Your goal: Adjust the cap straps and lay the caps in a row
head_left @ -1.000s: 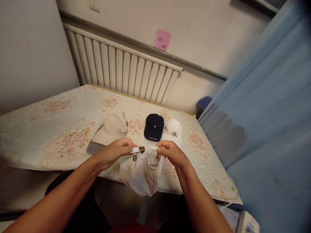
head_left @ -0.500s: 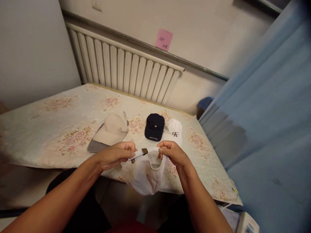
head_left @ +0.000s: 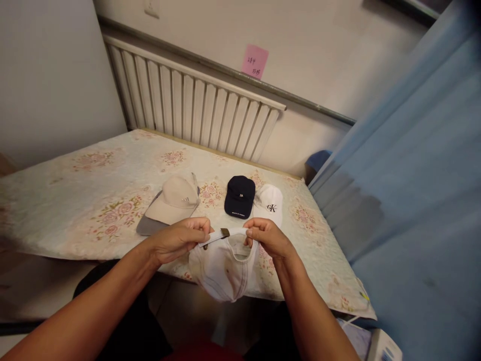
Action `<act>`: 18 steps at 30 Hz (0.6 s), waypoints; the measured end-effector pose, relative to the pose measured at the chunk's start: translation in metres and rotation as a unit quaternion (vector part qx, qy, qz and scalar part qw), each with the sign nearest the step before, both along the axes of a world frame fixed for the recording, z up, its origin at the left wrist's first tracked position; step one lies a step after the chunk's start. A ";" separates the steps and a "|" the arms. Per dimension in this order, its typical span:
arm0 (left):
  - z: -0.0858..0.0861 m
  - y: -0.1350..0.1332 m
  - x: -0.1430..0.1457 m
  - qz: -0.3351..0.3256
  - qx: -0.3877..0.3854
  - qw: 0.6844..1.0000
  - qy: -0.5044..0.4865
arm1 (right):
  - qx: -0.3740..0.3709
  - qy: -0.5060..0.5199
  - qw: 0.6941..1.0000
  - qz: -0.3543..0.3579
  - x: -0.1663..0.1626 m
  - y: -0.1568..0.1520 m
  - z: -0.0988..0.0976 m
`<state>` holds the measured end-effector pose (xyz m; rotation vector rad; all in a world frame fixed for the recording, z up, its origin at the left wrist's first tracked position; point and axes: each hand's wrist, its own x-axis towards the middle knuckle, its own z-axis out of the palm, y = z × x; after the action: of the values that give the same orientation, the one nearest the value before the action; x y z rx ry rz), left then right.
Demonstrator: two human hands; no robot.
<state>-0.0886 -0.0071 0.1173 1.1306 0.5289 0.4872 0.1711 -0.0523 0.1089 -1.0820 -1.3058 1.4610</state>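
A white baseball cap (head_left: 216, 273) hangs crown-down between my hands over the near edge of the bed. My left hand (head_left: 184, 238) pinches the end of its back strap, and my right hand (head_left: 268, 238) grips the strap's other side by the back opening. Between them a brass buckle (head_left: 225, 232) shows on the strap. Beyond my left hand, a beige cap (head_left: 173, 200) rests on top of a grey cap (head_left: 145, 225). Past the held cap lie a navy cap (head_left: 239, 196) and, touching it on the right, a white cap with black letters (head_left: 271, 203).
The caps lie on a bed with a floral cover (head_left: 90, 200). Behind it stand a radiator (head_left: 195, 103) and a wall with a pink note (head_left: 255, 61). A blue curtain (head_left: 409, 200) hangs on the right. A white device (head_left: 385, 346) sits at the lower right.
Almost nothing differs. Both hands keep their grip on the strap of the white cap, and the view has shifted very slightly.
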 end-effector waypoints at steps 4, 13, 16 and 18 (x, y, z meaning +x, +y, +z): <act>0.004 -0.004 -0.001 -0.006 0.015 0.999 0.035 | -0.002 0.008 1.000 0.001 -0.004 -0.002 0.003; 0.014 -0.011 0.008 0.005 0.090 0.992 0.085 | 0.000 0.000 1.000 0.002 -0.009 -0.004 0.008; 0.012 -0.012 0.011 0.017 0.092 0.992 0.090 | 0.005 -0.006 1.000 -0.004 -0.010 -0.005 0.009; 0.011 -0.012 0.012 0.021 0.082 0.993 0.084 | 0.002 -0.008 1.000 -0.007 -0.011 -0.005 0.010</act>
<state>-0.0766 -0.0193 0.1280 1.3266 0.6693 0.4817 0.1605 -0.0575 0.1185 -1.1002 -1.3094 1.4409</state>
